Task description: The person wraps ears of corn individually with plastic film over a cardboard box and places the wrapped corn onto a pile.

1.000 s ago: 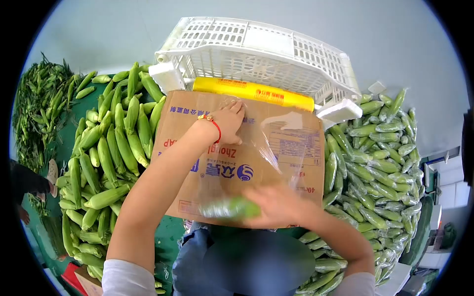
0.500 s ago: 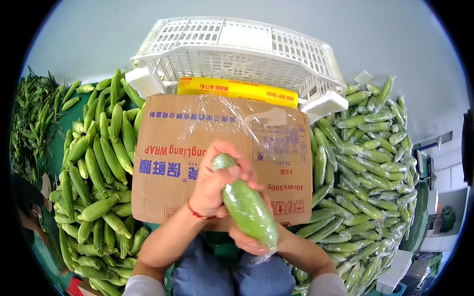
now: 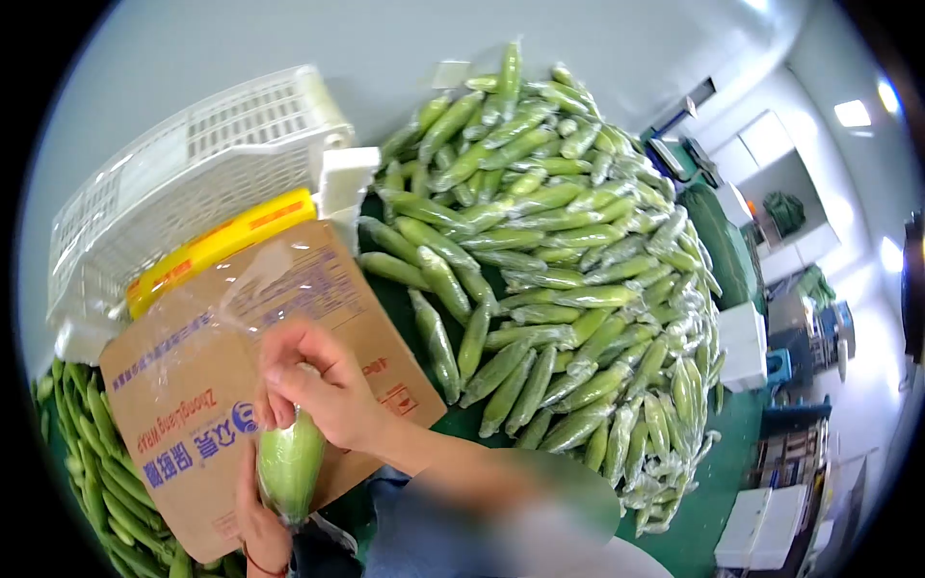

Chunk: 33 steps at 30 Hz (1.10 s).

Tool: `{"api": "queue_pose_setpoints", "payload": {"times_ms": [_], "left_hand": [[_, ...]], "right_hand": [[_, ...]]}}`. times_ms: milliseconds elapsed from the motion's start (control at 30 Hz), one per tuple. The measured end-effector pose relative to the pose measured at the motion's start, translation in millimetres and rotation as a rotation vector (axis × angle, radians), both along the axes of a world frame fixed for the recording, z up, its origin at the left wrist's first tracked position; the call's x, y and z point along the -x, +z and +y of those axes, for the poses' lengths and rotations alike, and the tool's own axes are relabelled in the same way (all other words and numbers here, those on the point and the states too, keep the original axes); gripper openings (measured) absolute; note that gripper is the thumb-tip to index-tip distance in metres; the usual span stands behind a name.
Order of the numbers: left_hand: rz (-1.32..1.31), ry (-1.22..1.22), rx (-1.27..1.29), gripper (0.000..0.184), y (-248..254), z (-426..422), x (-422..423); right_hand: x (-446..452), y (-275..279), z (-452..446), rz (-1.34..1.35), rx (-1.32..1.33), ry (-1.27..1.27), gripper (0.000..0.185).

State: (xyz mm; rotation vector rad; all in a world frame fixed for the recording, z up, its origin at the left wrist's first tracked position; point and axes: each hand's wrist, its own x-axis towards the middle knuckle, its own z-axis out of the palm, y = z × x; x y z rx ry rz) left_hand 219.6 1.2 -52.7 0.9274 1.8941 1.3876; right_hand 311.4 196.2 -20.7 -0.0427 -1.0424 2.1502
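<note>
One ear of corn (image 3: 289, 467) is being gripped over the near edge of the cardboard box (image 3: 193, 385)
Its film (image 3: 281, 499) is apparently being pressed snug; the next move seems to be calling for a firm tuck at the tip; the left hand (image 3: 258, 528) is cupping its side, fingers partly hidden; the right hand (image 3: 326, 390) is curling closed round its upper end; wrapped corn (image 3: 578, 299) is lying right of the box.

From the wearer's head, a single wide-angle camera looks forward and down, close above the left hand (image 3: 262, 532) and right hand (image 3: 326, 390). The tilted view centers rightward on the bagged corn (image 3: 568, 279), with the white crate (image 3: 207, 144) far left.
</note>
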Motion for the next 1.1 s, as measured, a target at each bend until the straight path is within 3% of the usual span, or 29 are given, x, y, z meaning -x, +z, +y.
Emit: {"api": "queue_pose_setpoints", "payload": {"times_ms": [67, 133, 167, 200, 233, 300, 367, 400, 433, 467, 500, 567, 600, 633, 667, 733, 767, 800, 833, 867, 933, 967, 1000, 1033, 1067, 1100], "left_hand": [[0.417, -0.364, -0.327, 0.063, -0.7, 8.5, 13.9], [0.524, -0.49, -0.215, 0.062, 33.0, 50.9, 1.1], [0.611, -0.556, -0.15, 0.063, 49.8, 74.9, -8.6], [0.749, -0.633, -0.039, 0.064, 67.1, 96.0, -26.3], [0.843, -0.676, -0.012, 0.062, 68.4, 109.9, -41.6], [1.025, -0.766, -0.082, 0.058, 63.4, 112.5, -41.0], [1.031, -0.717, -0.107, 0.054, 46.0, 93.5, -19.9], [1.015, -0.66, -0.063, 0.054, 29.7, 73.6, -6.4], [0.997, -0.59, 0.006, 0.054, 17.7, 53.7, 5.7], [0.98, -0.538, 0.025, 0.053, 11.4, 38.4, 16.1], [0.967, -0.479, 0.054, 0.053, 4.7, 23.6, 28.2], [0.955, -0.35, 0.108, 0.055, -5.4, -6.7, 51.8], [0.944, -0.237, 0.178, 0.056, -9.7, -21.5, 60.5], [0.93, -0.132, 0.228, 0.057, -15.5, -30.8, 67.6], [0.915, -0.032, 0.264, 0.059, -20.6, -36.2, 76.3], [0.851, 0.122, 0.28, 0.066, -29.5, -33.8, 105.1], [0.788, 0.165, 0.305, 0.066, -22.2, -21.6, 119.2], [0.795, 0.182, 0.29, 0.062, -19.1, -7.8, 135.7], [0.754, 0.152, 0.258, 0.052, -23.8, 4.7, 155.1], [1.048, 0.125, 0.185, 0.037, -33.3, 20.3, 175.2], [1.171, 0.024, -0.098, 0.011, -54.9, 47.9, 221.1], [0.959, 0.047, -0.092, 0.007, -59.6, 53.4, 223.0], [0.812, 0.156, 0.027, 0.007, -55.0, 51.0, 216.8], [0.535, 0.243, -0.155, 0.007, -38.3, 44.3, 205.5], [0.531, 0.312, -0.122, 0.004, -22.7, 26.0, 195.9], [0.48, 0.276, -0.142, 0.004, -18.1, 3.4, 184.9]], "right_hand": [[-11.0, 1.4, -7.2, 0.175, 0.148, -0.118, 0.042], [-21.4, 16.9, -33.0, 0.225, 0.297, -0.44, 0.048], [-29.7, -16.8, -49.4, 0.17, 0.135, -0.348, 0.056], [-41.4, -37.4, -70.3, -0.204, 0.257, -0.383, 0.053], [-71.1, -43.5, -57.5, -0.35, 0.443, -0.379, 0.049], [-145.5, -52.8, -18.1, -0.083, 0.819, -0.479, 0.036], [-236.2, -52.4, 54.0, -0.31, 0.757, -0.878, 0.036], [-296.1, -54.7, 96.9, -0.479, 0.364, -0.909, 0.034], [-366.6, -69.1, 145.9, -0.814, -0.257, -1.12, 0.03], [-404.1, -59.4, 197.7, -0.687, -0.205, -1.183, 0.03], [-423.9, -34.1, 235.4, -0.384, 0.027, -1.222, 0.03], [-420.3, -2.2, 280.4, 0.06, 0.259, -1.501, 0.029], [-391.5, -0.8, 277.9, 0.143, 0.261, -1.461, 0.029], [-354.4, -22.3, 269.3, 0.035, 0.169, -0.984, 0.026], [-278.1, -39.6, 221.9, -0.1, -0.085, -0.486, 0.022], [-132.5, -51.6, 119.7, -0.805, -0.206, -0.261, 0.048], [-84.7, -42.3, 78.6, -0.948, -0.822, -0.053, 0.065], [-46.8, -48.4, 63.9, -1.042, -1.434, -0.224, 0.062], [-17.6, -68.7, 65.6, -0.937, -1.399, -0.281, 0.046], [-0.1, -72.2, 68.4, -0.907, -1.405, -0.295, 0.04], [30.6, -75.5, 77.3, -0.826, -1.429, -0.336, 0.028], [31.1, -88.3, 78.4, -0.861, -1.294, -0.326, 0.02], [18.9, -53.0, 68.6, -1.22, -1.049, -0.135, 0.018], [-3.4, -84.4, 79.3, -0.937, -0.927, -0.247, 0.017], [-22.5, -91.4, 77.3, -0.945, -0.679, -0.326, 0.016], [-32.7, -49.5, 59.5, -1.004, -0.778, -0.29, 0.012]]}}
